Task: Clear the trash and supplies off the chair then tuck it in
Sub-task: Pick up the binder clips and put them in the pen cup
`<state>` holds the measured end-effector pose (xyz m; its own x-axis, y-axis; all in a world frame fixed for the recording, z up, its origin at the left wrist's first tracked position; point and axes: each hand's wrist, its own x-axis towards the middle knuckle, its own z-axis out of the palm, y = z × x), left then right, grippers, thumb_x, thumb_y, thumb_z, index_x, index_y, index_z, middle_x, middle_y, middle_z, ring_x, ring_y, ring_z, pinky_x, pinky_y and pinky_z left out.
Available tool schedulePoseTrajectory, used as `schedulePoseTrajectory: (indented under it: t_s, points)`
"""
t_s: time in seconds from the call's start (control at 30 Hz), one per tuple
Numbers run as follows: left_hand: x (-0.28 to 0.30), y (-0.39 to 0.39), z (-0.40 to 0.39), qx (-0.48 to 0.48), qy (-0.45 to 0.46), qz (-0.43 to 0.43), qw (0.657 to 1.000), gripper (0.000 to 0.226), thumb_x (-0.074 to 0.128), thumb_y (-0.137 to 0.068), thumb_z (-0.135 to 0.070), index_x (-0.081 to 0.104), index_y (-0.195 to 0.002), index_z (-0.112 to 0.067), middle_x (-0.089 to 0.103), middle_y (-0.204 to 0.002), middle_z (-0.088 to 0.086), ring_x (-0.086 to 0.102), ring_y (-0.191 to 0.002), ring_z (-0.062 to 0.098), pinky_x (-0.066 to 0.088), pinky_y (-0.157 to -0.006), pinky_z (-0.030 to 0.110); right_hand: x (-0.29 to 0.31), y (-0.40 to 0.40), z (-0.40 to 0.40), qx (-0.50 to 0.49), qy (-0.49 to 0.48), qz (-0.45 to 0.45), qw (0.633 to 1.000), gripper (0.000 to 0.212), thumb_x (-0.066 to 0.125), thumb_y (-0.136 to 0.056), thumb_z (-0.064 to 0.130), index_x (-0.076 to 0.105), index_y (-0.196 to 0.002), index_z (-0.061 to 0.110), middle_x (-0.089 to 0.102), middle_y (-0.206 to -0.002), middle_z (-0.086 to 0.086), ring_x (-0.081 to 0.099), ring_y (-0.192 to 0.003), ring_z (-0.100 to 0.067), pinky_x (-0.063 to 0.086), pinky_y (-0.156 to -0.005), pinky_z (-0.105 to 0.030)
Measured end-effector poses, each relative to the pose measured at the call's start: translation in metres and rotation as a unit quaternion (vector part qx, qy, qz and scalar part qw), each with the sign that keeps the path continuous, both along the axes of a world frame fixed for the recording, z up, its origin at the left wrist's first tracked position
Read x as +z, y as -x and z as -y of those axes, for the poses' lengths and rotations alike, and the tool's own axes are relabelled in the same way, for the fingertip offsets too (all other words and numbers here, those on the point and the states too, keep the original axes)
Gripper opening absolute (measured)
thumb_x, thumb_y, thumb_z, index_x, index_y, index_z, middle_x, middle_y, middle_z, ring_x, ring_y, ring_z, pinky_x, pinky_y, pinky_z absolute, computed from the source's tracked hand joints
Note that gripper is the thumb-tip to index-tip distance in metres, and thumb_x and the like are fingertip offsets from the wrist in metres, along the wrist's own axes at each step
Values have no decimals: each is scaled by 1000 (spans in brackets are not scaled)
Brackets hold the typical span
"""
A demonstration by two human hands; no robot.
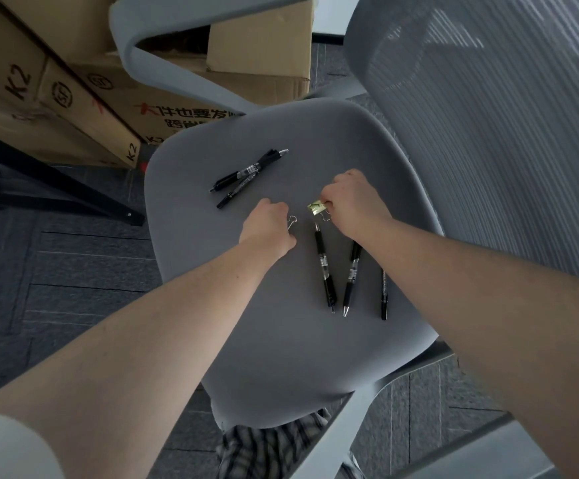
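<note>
A grey office chair seat (281,340) fills the middle of the view, its mesh back (488,133) at the right. My right hand (353,202) pinches a gold binder clip (316,207) resting on the seat. My left hand (269,226) is closed around a second binder clip; only its wire handle (292,221) sticks out. Two black pens (246,176) lie crossed at the far part of the seat. Three more black pens (326,271) lie side by side below my right hand.
Stacked cardboard boxes (56,98) stand on the floor to the left of the chair. A black desk leg (56,188) runs across the left. Grey armrests (163,70) flank the seat. Dark carpet tiles (73,271) cover the floor.
</note>
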<state>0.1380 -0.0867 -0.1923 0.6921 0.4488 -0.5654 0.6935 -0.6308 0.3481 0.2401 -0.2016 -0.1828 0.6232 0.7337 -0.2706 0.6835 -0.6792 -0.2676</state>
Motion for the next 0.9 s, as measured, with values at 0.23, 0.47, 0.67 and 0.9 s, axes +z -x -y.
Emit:
schedulePoseTrajectory:
  t_s: [0.23, 0.47, 0.67, 0.9]
  points:
    - [65, 35, -54, -16, -39, -4, 999, 12, 59, -81, -9, 47, -81, -10, 39, -96, 6, 48, -79, 28, 41, -65, 33, 62, 11, -43, 51, -14, 5, 999, 19, 50, -86, -7, 67, -94, -3, 55, -90, -14, 44, -109, -32, 33, -66, -32]
    - [141, 103, -124, 39, -75, 41, 996, 19, 65, -81, -14, 47, -84, -11, 40, -95, 7, 48, -81, 26, 44, -69, 37, 131, 65, -127, 150, -34, 26, 988, 24, 50, -86, -6, 70, -93, 3, 63, -91, -10, 46, -95, -27, 42, -72, -32]
    - [193, 208, -184, 116, -116, 55, 985, 21, 65, -83, -18, 57, -99, -7, 46, -99, 8, 55, -85, 27, 44, -68, 33, 188, 156, -213, 279, -65, 91, 954, 12, 64, -77, -1, 72, -78, 8, 65, -72, -7, 52, -69, -26, 47, -73, -34]
    - [269, 385, -267, 216, -156, 68, 962, 16, 65, -82, -18, 51, -83, -13, 45, -95, 6, 52, -80, 27, 45, -69, 34, 260, 302, -325, 289, -128, 28, 948, 24, 52, -87, 0, 73, -94, 9, 68, -90, -12, 59, -90, -27, 54, -76, -35]
